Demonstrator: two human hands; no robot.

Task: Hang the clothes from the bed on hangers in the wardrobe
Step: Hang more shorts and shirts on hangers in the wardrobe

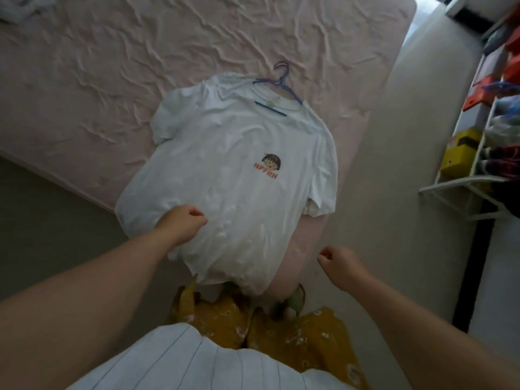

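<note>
Tee (225,170) lies on the bed (98,80), hanger (281,85) in its neck at twelve o'clock; left hand (183,223) curled on hem, right hand (337,266) curled, empty; wardrobe trip remains

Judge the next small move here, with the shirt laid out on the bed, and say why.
Probably reaching to the hanger's hook and lifting. The white T-shirt lies flat on the pink bed with the hanger already through its neck. The left hand hovers curled over the hem; the right hand is off the shirt. Neither appears to hold anything.
</note>
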